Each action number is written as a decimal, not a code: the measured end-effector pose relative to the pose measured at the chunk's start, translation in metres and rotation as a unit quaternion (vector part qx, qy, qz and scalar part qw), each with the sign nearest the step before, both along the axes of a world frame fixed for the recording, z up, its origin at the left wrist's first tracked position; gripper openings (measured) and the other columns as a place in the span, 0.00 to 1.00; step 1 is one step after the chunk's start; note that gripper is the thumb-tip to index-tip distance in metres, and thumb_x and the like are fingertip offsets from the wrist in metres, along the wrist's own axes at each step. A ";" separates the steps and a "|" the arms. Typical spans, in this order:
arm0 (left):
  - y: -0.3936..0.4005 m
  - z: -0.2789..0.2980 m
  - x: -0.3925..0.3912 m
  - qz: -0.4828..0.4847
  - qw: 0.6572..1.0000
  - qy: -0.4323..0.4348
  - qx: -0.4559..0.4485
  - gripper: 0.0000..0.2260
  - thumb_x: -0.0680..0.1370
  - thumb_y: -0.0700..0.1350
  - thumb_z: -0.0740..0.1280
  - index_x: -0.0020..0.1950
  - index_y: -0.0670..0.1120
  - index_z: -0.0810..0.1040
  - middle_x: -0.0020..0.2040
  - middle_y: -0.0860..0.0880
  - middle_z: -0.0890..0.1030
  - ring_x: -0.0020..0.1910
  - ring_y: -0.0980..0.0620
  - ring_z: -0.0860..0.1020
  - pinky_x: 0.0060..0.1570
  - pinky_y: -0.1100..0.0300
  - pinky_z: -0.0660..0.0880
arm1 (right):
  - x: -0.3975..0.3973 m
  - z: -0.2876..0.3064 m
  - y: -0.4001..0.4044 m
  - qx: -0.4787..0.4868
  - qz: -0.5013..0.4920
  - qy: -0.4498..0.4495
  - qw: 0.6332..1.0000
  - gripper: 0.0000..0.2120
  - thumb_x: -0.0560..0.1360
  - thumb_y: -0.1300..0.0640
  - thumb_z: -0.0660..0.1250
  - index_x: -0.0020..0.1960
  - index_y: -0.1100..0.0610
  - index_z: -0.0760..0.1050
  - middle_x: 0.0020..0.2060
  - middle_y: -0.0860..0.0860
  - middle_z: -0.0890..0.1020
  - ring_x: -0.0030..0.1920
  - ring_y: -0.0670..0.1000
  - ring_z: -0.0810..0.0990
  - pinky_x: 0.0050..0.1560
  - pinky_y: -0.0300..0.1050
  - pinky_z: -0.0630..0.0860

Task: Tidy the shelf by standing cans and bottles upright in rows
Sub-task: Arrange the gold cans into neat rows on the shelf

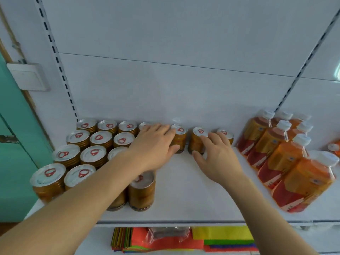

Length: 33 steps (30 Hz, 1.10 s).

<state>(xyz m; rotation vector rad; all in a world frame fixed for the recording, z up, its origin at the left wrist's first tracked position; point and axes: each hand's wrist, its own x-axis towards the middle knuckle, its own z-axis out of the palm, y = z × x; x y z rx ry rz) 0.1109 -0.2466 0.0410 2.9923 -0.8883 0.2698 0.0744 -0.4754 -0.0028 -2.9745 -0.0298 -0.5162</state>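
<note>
Several gold cans with silver lids and red pull rings stand upright in rows on the white shelf [176, 196], filling its left part. My left hand [154, 144] reaches to the back row and grips one can [179, 138], thumb on its front and fingers over the neighbouring lids. My right hand [215, 153] grips the can beside it [197, 142], thumb low on its side and fingers at its top. One more can [227, 136] stands just behind my right fingers. Orange juice bottles [279, 159] with white caps stand in rows on the right.
The shelf's back panel rises right behind the cans. Bare shelf surface lies between the cans and bottles, toward the front edge. A lower shelf holds stacked coloured sheets [220, 240] and a plastic packet [167, 234]. A green wall and a white switch [27, 76] are at left.
</note>
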 end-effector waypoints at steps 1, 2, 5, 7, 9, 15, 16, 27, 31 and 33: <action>-0.011 0.000 0.013 0.000 1.000 0.010 0.010 0.29 0.86 0.62 0.54 0.83 0.49 0.60 0.83 0.46 0.63 0.82 0.44 0.60 0.79 0.42 0.59 | 0.012 0.004 -0.002 -0.028 -0.006 0.031 0.999 0.32 0.79 0.37 0.61 0.77 0.54 0.72 0.72 0.59 0.76 0.78 0.65 0.65 0.78 0.61 0.64; -0.021 -0.001 0.026 0.001 1.000 0.021 0.019 0.30 0.86 0.62 0.55 0.84 0.49 0.59 0.84 0.45 0.60 0.83 0.43 0.58 0.80 0.41 0.58 | 0.023 0.008 -0.004 -0.052 -0.012 0.058 0.997 0.33 0.80 0.36 0.61 0.79 0.53 0.69 0.75 0.59 0.73 0.79 0.65 0.62 0.80 0.60 0.61; -0.042 -0.008 0.055 0.002 0.998 0.049 0.048 0.28 0.86 0.60 0.55 0.84 0.50 0.60 0.85 0.46 0.57 0.83 0.43 0.55 0.80 0.40 0.57 | 0.047 0.012 -0.004 -0.092 -0.015 0.091 0.991 0.32 0.81 0.38 0.61 0.80 0.53 0.67 0.79 0.61 0.67 0.82 0.65 0.57 0.81 0.60 0.56; -0.049 -0.016 0.067 0.001 0.995 0.067 0.076 0.26 0.87 0.57 0.54 0.84 0.50 0.60 0.85 0.47 0.57 0.83 0.44 0.56 0.79 0.40 0.57 | 0.054 0.010 -0.005 -0.116 -0.014 0.099 0.988 0.30 0.82 0.39 0.60 0.78 0.54 0.69 0.78 0.63 0.69 0.81 0.66 0.58 0.80 0.61 0.57; -0.049 -0.021 0.074 0.004 0.992 0.078 0.098 0.25 0.88 0.56 0.53 0.84 0.50 0.59 0.85 0.49 0.59 0.82 0.44 0.59 0.78 0.41 0.59 | 0.056 0.009 -0.007 -0.134 -0.005 0.102 0.986 0.27 0.82 0.41 0.61 0.77 0.54 0.70 0.75 0.63 0.72 0.80 0.66 0.61 0.79 0.60 0.59; -0.023 -0.021 0.081 -0.024 0.994 0.068 0.080 0.23 0.88 0.55 0.53 0.83 0.56 0.63 0.83 0.55 0.65 0.80 0.49 0.64 0.78 0.43 0.61 | 0.041 0.005 -0.003 -0.122 0.036 0.075 0.989 0.21 0.78 0.49 0.69 0.70 0.51 0.77 0.62 0.58 0.79 0.69 0.63 0.71 0.72 0.56 0.66; -0.017 -0.021 0.082 -0.024 0.994 0.066 0.080 0.22 0.87 0.55 0.53 0.83 0.57 0.64 0.82 0.55 0.66 0.79 0.49 0.65 0.78 0.43 0.61 | 0.036 0.002 -0.001 -0.111 0.048 0.067 0.990 0.19 0.76 0.51 0.71 0.67 0.51 0.79 0.58 0.58 0.80 0.66 0.64 0.74 0.69 0.56 0.69; 0.022 -0.018 0.100 -0.029 0.995 0.081 0.055 0.20 0.88 0.52 0.54 0.80 0.58 0.69 0.79 0.55 0.71 0.77 0.49 0.68 0.76 0.43 0.65 | 0.017 -0.020 0.040 0.007 0.103 -0.041 0.994 0.16 0.76 0.53 0.77 0.63 0.50 0.83 0.60 0.56 0.82 0.57 0.60 0.81 0.54 0.54 0.81; 0.023 -0.019 0.103 -0.037 0.995 0.082 0.048 0.20 0.88 0.54 0.54 0.80 0.58 0.69 0.79 0.55 0.71 0.77 0.49 0.68 0.76 0.43 0.66 | 0.022 -0.027 0.052 0.033 0.108 -0.057 0.992 0.18 0.77 0.51 0.77 0.66 0.50 0.81 0.63 0.53 0.81 0.58 0.58 0.81 0.54 0.52 0.82; 0.025 -0.017 0.103 -0.037 0.994 0.096 0.037 0.20 0.88 0.53 0.54 0.80 0.57 0.69 0.79 0.54 0.71 0.77 0.49 0.68 0.75 0.43 0.67 | 0.026 -0.029 0.058 0.046 0.109 -0.062 0.991 0.18 0.77 0.51 0.77 0.65 0.51 0.81 0.62 0.54 0.81 0.58 0.58 0.81 0.53 0.53 0.83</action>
